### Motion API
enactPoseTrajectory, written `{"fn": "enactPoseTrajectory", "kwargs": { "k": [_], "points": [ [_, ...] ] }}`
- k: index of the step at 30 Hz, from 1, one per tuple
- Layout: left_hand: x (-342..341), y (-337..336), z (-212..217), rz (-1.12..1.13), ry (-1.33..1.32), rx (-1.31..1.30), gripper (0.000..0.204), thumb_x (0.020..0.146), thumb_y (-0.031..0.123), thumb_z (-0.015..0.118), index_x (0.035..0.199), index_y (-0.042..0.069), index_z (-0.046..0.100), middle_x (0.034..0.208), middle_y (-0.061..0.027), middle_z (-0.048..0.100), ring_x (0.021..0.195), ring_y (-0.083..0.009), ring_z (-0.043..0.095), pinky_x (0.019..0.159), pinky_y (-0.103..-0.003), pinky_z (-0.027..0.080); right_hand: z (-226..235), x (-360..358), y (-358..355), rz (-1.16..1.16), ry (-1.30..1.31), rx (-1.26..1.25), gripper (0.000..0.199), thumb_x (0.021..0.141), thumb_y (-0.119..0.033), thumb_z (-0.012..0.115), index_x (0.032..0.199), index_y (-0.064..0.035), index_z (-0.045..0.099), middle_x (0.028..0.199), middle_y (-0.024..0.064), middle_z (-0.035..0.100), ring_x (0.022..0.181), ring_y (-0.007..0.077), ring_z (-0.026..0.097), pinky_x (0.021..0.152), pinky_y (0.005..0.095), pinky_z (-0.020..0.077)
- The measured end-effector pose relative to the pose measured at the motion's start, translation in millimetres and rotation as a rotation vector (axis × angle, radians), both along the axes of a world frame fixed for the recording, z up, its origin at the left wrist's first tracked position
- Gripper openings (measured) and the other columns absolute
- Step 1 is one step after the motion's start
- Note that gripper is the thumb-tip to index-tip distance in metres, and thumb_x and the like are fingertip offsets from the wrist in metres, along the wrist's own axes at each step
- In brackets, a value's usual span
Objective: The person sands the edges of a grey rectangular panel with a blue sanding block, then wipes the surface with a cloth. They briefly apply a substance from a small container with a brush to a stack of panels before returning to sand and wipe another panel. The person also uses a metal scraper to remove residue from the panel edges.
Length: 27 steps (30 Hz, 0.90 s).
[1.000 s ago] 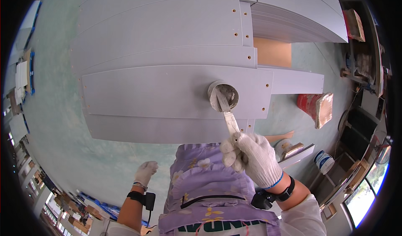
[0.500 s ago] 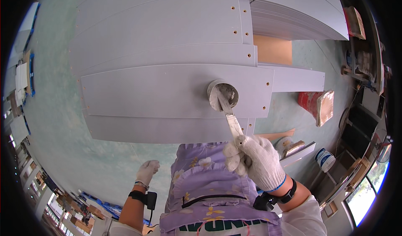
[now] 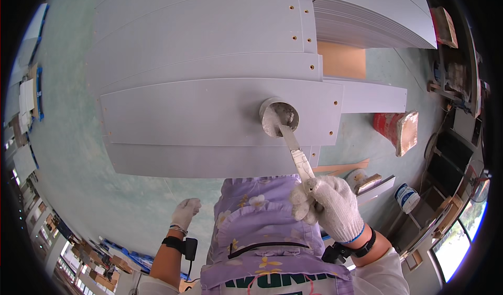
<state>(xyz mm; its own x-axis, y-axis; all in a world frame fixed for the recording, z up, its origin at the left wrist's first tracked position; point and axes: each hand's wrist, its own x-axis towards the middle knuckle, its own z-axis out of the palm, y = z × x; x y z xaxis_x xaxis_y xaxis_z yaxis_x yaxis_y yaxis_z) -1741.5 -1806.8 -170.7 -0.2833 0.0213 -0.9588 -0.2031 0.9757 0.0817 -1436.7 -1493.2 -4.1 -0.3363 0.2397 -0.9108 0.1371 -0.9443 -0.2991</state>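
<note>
My right hand (image 3: 332, 207), in a white knitted glove, grips the handle end of a putty knife (image 3: 297, 155). The knife's blade reaches to the near rim of a small round tub (image 3: 265, 118), whose inside is smeared with pale grey paste. This tub rests toward the right end of a grey panel (image 3: 209, 111) with brass-coloured inserts near its ends. Away from the panels, low on the left, my left hand (image 3: 185, 212) hangs in a white glove with its fingers curled in, and nothing shows in it.
More grey panels (image 3: 209, 28) lie side by side beyond, with a tall stack (image 3: 367, 25) at the far right. A red bucket (image 3: 386, 128) and a white and blue bucket (image 3: 406, 198) stand on the floor at right. Shelving (image 3: 466, 69) lines the right side.
My right hand has drawn back toward me and slightly right. The putty knife's blade has come partly out of the tub, from deep inside to its near rim. My left hand barely moves.
</note>
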Motion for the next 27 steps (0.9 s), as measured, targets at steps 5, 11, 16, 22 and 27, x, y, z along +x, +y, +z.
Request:
{"fn": "enactPoseTrajectory", "kwargs": {
  "k": [5,11,16,22,27],
  "points": [
    [1,-1,-4,-0.013,0.0,0.01,0.036,0.095,0.032,0.054,0.108,0.001,0.066,0.091,-0.0055,0.068,0.078,-0.012,0.061,0.075,-0.026,0.05,13,5,6,0.128,-0.086,-0.017,0.039,0.099,-0.03,0.047,0.09,0.0021,0.068,0.071,0.0072,0.066,0.057,0.0085,0.057,0.052,0.0212,0.0447],
    [-1,-10,-13,0.009,-0.018,0.024,0.037,0.094,0.033,0.054,0.108,0.001,0.066,0.091,-0.0063,0.068,0.078,-0.0124,0.062,0.075,-0.026,0.051,13,3,16,0.166,-0.09,-0.034,0.038,0.098,-0.03,0.05,0.092,0.0029,0.069,0.071,0.0083,0.067,0.058,0.0098,0.059,0.054,0.0222,0.0473],
    [1,-9,-11,-0.015,-0.014,0.007,0.037,0.095,0.033,0.053,0.109,0.001,0.066,0.09,-0.0061,0.068,0.077,-0.0127,0.062,0.075,-0.026,0.051,12,0,19,0.189,-0.098,-0.058,0.038,0.098,-0.03,0.051,0.092,0.0032,0.069,0.07,0.0085,0.066,0.059,0.0102,0.059,0.053,0.0228,0.0471],
    [2,-10,-12,0.003,-0.016,0.007,0.036,0.095,0.032,0.053,0.109,0.002,0.066,0.089,-0.0054,0.068,0.076,-0.0124,0.062,0.075,-0.026,0.051,10,-1,22,0.204,-0.081,-0.058,0.037,0.098,-0.029,0.05,0.093,0.0037,0.068,0.07,0.0083,0.066,0.059,0.0101,0.059,0.053,0.023,0.0465],
    [3,-5,-9,0.021,-0.016,0.025,0.035,0.095,0.031,0.054,0.108,0.001,0.066,0.088,-0.0051,0.068,0.075,-0.0119,0.061,0.075,-0.026,0.051,9,0,24,0.192,-0.048,-0.064,0.037,0.098,-0.028,0.05,0.092,0.0041,0.068,0.071,0.0086,0.066,0.059,0.0103,0.06,0.052,0.0229,0.0465]
  ]
}}
